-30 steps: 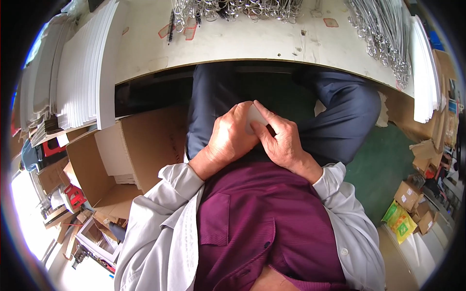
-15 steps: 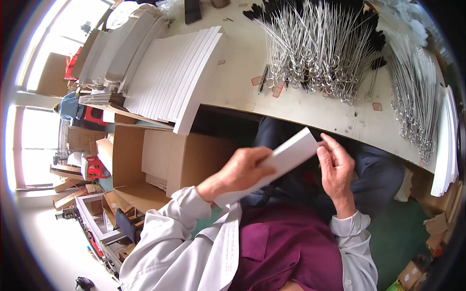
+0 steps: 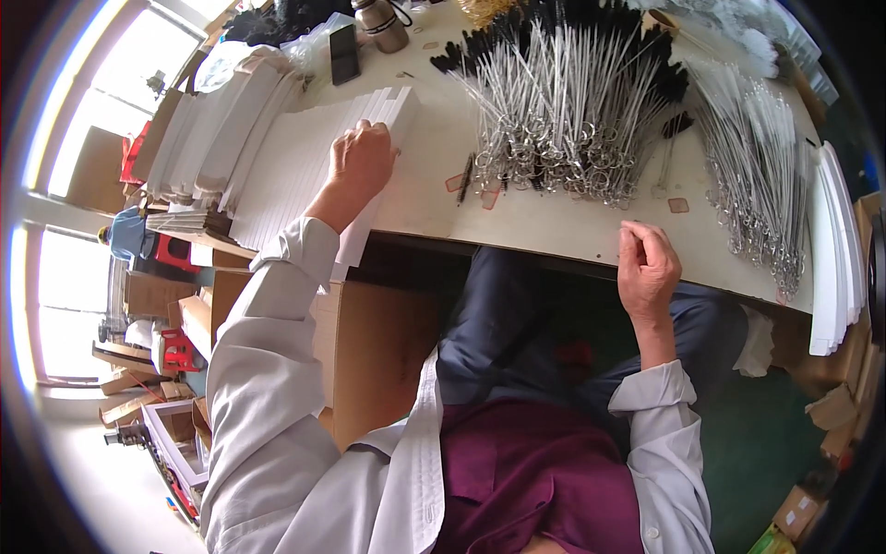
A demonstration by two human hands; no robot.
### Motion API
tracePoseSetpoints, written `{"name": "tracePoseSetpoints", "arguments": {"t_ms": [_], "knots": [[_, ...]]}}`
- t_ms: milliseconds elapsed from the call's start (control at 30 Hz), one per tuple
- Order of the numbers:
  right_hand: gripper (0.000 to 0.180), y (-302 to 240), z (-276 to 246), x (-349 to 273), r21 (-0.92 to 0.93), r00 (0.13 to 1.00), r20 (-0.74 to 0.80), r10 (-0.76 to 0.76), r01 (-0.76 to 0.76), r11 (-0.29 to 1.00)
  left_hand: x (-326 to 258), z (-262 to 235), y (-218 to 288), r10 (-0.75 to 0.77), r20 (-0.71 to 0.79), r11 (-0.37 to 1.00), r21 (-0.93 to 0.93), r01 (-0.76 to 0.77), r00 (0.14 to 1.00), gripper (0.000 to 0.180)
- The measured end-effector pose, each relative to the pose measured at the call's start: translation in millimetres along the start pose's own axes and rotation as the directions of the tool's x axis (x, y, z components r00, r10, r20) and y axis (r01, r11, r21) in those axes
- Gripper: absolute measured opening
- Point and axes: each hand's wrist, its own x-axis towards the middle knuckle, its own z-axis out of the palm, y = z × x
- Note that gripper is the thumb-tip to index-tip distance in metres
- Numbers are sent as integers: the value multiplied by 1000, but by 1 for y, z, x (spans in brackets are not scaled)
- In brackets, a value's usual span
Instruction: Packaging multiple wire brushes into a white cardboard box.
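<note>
My left hand (image 3: 362,162) reaches to the row of narrow white boxes (image 3: 293,152) on the left of the table, its fingers curled down over the top of the frontmost ones. The grip itself is partly hidden under the knuckles. At the table's front edge my right hand (image 3: 649,268) is raised, thumb and fingertips drawn together, with nothing visible between them. Ahead of it lies a big heap of thin metal wire brushes (image 3: 572,115) with looped ends and black tips.
A second bundle of looped wires (image 3: 752,175) lies at the right, beside a stack of white boxes (image 3: 838,254). A dark phone (image 3: 344,55) and a steel flask (image 3: 380,25) are at the back. Below the table's left side stands an open cardboard carton (image 3: 383,360).
My left hand has moved from above my lap up to the row, and the white box it held is no longer over my lap. My right hand's spread fingers have drawn together.
</note>
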Motion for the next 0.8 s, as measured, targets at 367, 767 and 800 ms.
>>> {"name": "tracePoseSetpoints", "arguments": {"t_ms": [367,767,800], "knots": [[8,-4,-18,8,268,989,3,145,-140,953,-30,-33,77,244,-190,834,-460,-306,951,29],[54,150,-301,10,-861,929,-327,174,-368,350,-80,70,135,-205,-532,710,-659,-249,822,41],[60,156,-315,9,-902,923,-317,216,-364,231,-80,71,135,-198,-531,703,-663,-258,824,41]]}}
